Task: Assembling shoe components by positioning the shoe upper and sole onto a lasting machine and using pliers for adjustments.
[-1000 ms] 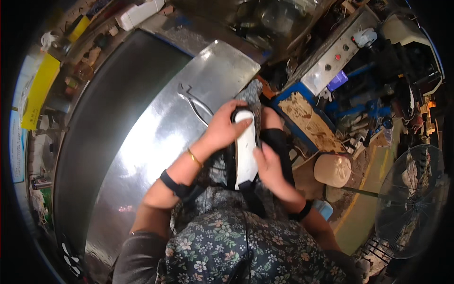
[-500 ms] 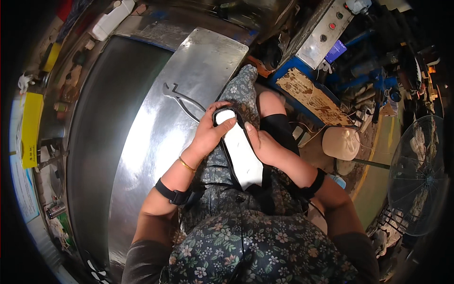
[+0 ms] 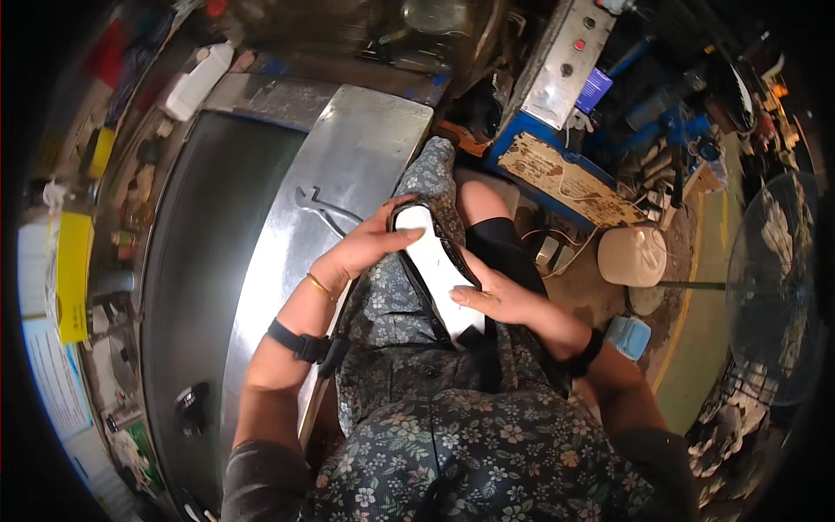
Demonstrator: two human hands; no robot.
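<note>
An unfinished black shoe point(image 3: 428, 261) lies bottom up along my lap, its white insole facing me and dark upper material standing round the rim. My left hand point(image 3: 370, 244) is closed round the far, rounded end, thumb pressed on the white surface. Farther down the right side, my right hand point(image 3: 497, 294) grips the edge, with its thumb lying on the white insole toward the near end. The fingers under the shoe are hidden. Beside my left hand, metal pincers point(image 3: 323, 207) rest on a shiny metal plate point(image 3: 370, 130).
Left of the plate runs a dark belt point(image 3: 217, 244) with a black shoe point(image 3: 191, 409) on it. A control box with buttons point(image 3: 565, 65) stands far right. A beige jug point(image 3: 632, 257), a blue container point(image 3: 628, 337) and a large fan point(image 3: 774, 287) are at the right.
My right hand has slid from near the far end toward the near end, its thumb now on the insole. My left hand keeps its hold. The view has shifted a little.
</note>
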